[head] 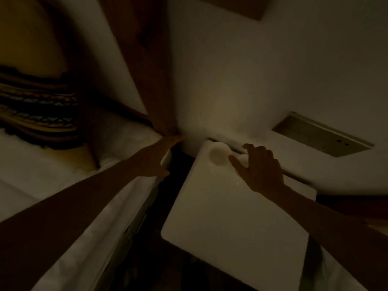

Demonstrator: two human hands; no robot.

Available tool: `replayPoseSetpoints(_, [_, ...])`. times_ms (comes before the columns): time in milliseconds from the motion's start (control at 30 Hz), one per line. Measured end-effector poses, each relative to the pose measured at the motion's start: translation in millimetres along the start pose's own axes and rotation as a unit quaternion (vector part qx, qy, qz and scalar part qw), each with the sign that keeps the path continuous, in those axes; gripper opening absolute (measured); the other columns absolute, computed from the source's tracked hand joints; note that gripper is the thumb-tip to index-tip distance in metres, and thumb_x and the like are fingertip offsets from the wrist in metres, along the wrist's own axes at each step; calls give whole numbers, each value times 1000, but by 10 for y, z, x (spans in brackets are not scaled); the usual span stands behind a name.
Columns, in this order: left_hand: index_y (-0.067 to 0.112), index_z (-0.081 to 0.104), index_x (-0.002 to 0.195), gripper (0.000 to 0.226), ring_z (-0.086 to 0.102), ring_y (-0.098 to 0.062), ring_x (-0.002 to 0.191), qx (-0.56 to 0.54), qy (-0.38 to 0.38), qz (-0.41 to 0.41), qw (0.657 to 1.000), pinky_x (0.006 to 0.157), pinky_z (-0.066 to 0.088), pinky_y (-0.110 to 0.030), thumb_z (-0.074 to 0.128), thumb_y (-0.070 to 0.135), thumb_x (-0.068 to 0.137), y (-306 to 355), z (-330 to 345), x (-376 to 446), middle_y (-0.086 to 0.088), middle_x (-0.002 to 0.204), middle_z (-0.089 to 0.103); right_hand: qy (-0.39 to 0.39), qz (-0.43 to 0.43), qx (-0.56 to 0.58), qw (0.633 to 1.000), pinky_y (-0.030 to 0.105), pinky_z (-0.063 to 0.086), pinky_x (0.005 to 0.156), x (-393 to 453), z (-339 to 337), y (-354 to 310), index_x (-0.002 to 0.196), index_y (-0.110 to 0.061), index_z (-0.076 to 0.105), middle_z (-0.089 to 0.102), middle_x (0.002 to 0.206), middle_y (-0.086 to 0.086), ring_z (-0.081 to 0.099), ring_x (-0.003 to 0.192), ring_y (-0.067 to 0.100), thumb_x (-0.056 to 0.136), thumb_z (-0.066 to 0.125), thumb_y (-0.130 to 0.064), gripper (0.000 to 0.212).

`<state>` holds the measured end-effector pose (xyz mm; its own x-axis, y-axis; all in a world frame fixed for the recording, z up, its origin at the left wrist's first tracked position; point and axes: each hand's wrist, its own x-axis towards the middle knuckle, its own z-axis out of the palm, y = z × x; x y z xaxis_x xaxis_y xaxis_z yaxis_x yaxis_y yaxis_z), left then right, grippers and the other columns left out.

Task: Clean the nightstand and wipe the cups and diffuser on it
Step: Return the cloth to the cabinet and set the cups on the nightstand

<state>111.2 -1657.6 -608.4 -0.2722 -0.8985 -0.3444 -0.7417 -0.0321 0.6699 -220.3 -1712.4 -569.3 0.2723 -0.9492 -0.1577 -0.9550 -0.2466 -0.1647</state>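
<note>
Nightstand (235, 223) wiping seems underway: right hand (260, 171) with loose, spread fingers must next grasp the round white object (218, 153), left hand (156, 159) unclear.

The dim light leaves the small round white object (218, 153) at the far corner of the white square nightstand top (235, 223) too vague to tell whether it is a cup or a diffuser, and the right hand (259, 171) beside it hides whatever its fingers touch at the wall edge. The left hand (156, 159) reaches into the dark gap beside the white bedding (88, 238), its fingertips lost in shadow, so its grip cannot be told. Both forearms are cut off by the picture's lower edges.
</note>
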Motion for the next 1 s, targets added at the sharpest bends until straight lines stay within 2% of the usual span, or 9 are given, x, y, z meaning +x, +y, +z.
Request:
replayPoseSetpoints(100, [19,10,157,113,26,-24,147,5,46,-74,996,119,29,-42,87,22,74,-343,-338,-685,-6,163,18,-15,-73,-5,997,39,49,74,1,-100,-499,128,-21,54,62,116,13,60,98,33,84,24,-80,79])
replayPoseSetpoints(167, [22,16,157,112,34,-24,142,9,86,-94,992,111,38,-35,88,23,71,-552,-541,-1109,-4,161,22,-43,-102,-13,994,45,49,84,25,-130,-859,134,-24,49,60,125,10,58,109,33,86,32,-76,73])
replayPoseSetpoints(233, [22,16,157,113,37,-26,140,17,126,-139,982,103,35,-28,88,26,71,-749,-742,-1592,-5,161,23,-64,-137,-13,988,47,48,89,14,-145,-1313,138,-25,47,60,127,8,56,114,31,86,37,-74,73])
replayPoseSetpoints(333, [29,13,157,115,41,-25,135,15,167,-183,969,101,40,-32,89,31,70,-1043,-976,-2348,-3,159,26,-94,-200,23,975,46,48,93,-92,-133,-2073,136,-27,47,60,128,6,55,115,29,84,41,-75,72])
replayPoseSetpoints(500, [38,10,156,115,30,-28,142,27,220,-287,932,112,36,-49,85,49,69,-1459,-1185,-3708,0,160,26,-152,-282,28,947,48,43,102,-388,34,-3378,146,-30,37,46,144,4,45,127,28,85,45,-74,75])
replayPoseSetpoints(600, [36,13,157,112,26,-31,144,16,269,-361,893,113,31,-50,81,57,69,-1730,-1213,-4597,0,161,27,-160,-343,23,925,46,41,102,-643,172,-4159,145,-30,38,46,143,2,43,128,26,86,46,-73,73])
replayPoseSetpoints(733, [32,18,157,92,30,-33,143,-4,303,-433,849,116,31,-53,66,59,83,-2083,-1114,-5482,-6,159,32,-176,-401,22,899,43,44,100,-944,375,-4887,141,-33,40,49,138,0,46,125,23,87,52,-69,67])
replayPoseSetpoints(900, [20,35,151,66,48,-34,130,-80,381,-541,746,107,41,-48,62,40,94,-2437,-489,-6331,-9,148,47,-252,-474,-19,844,40,45,101,-1343,839,-5688,147,-35,32,39,149,-3,41,130,20,94,57,-40,59])
replayPoseSetpoints(1000, [17,46,144,62,53,-28,126,-128,357,-536,754,104,43,-41,72,27,88,-2503,119,-6417,-6,141,55,-300,-525,-61,794,37,44,104,-1533,1182,-5973,150,-39,30,29,156,-6,37,135,20,94,54,-17,65])
